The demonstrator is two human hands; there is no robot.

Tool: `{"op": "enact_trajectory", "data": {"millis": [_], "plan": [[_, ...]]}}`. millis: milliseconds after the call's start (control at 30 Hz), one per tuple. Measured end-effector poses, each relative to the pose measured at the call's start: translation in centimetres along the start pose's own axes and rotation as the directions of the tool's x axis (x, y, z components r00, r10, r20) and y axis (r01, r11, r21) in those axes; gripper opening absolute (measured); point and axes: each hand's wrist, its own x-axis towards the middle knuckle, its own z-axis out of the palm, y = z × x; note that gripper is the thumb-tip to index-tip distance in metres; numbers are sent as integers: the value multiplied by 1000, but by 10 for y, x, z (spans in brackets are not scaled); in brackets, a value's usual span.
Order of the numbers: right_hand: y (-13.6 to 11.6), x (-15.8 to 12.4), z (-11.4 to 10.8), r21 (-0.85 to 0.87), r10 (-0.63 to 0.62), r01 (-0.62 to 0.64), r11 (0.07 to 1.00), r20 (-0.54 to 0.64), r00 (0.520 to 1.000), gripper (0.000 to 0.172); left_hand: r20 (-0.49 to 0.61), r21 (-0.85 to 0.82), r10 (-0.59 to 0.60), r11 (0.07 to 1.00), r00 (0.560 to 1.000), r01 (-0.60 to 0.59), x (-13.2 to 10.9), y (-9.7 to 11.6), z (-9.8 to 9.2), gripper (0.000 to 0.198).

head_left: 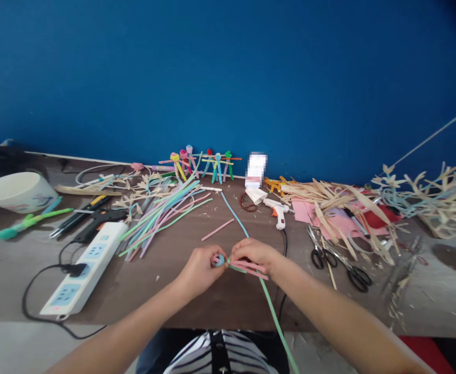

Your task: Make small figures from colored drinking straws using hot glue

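Both hands meet low over the middle of the brown table. My left hand (201, 269) is closed on a small pipe cleaner figure whose coiled blue and pink end (218, 259) shows at the fingertips. Pink pipe cleaner legs (253, 268) stick out to the right from it, beneath my right hand (251, 253). That hand pinches a green pipe cleaner (272, 309) close to the figure; its long end runs down over the table's front edge. A blue pipe cleaner (234, 212) lies just beyond the hands, with a short pink piece (217, 229) beside it.
A power strip (85, 270), a black glue gun (101, 222), a white bowl (19, 191) and loose pipe cleaners (161, 215) lie left. Finished figures (218, 169) stand by the wall. On the right are a white glue gun (277, 212), scissors (354, 275) and dried strips (329, 200).
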Motion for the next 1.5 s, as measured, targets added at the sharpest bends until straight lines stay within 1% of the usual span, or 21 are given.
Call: {"op": "enact_trajectory", "data": {"millis": [100,200,233,300,367,433,533,600,633,733,767,833,867,933,1000,1067,1133,1200,1267,1400,1500], "plan": [[1,-1,0,50,61,-62,997,14,998,16,-34,28,84,996,996,-84,-2,0,0,8],[1,-5,1,133,128,-140,981,92,987,20,-18,-1,146,989,989,-146,-3,0,-1,8],[0,-7,0,147,139,-155,977,118,983,21,-9,-21,137,990,991,-137,-3,0,-2,8],[1,-9,0,145,148,-169,975,150,978,22,12,-84,79,993,997,-78,-3,1,-3,7],[2,-10,-1,147,154,-181,973,178,972,23,47,-172,17,985,999,-9,-1,1,-5,11],[4,-10,-3,150,152,-184,971,206,967,25,88,-262,-15,964,996,38,1,1,-5,14],[8,-8,-4,159,129,-161,974,192,973,23,113,-384,-55,918,992,95,3,0,-4,14],[9,-7,-5,174,119,-148,974,163,979,19,126,-488,-90,862,988,141,4,-1,-1,14],[8,-8,-5,182,124,-156,971,173,977,18,139,-545,-110,822,984,169,4,-2,0,15],[5,-12,-6,222,107,-153,963,206,973,13,212,-696,-160,668,964,264,7,-4,3,18],[4,-14,-6,231,83,-125,965,183,980,11,239,-732,-172,615,956,293,7,-4,3,19],[3,-17,-5,213,6,-23,977,80,997,9,290,-778,-184,527,939,343,9,-4,4,22],[3,-19,-4,184,-43,36,982,33,999,12,309,-790,-185,495,933,361,9,-4,3,22],[5,-21,-1,116,-152,154,981,-28,988,15,325,-804,-184,463,928,373,10,-4,3,23],[8,-22,1,49,-261,265,963,-74,962,15,319,-808,-184,459,930,369,10,-4,4,22],[11,-22,3,-65,-350,344,937,-135,927,14,309,-802,-202,470,929,368,10,-4,5,23],[14,-20,4,-209,-438,400,892,-183,880,13,293,-788,-232,491,928,371,9,-5,7,24],[17,-18,6,-290,-492,428,856,-205,846,12,270,-775,-252,515,929,365,9,-5,8,26],[19,-17,7,-317,-503,425,848,-227,834,14,244,-757,-252,553,936,346,8,-5,9,26],[22,-14,10,-375,-498,380,846,-300,813,18,168,-683,-245,669,955,292,6,-5,12,25],[23,-13,13,-363,-491,371,855,-335,804,16,112,-641,-242,724,964,257,5,-5,14,26]]}}
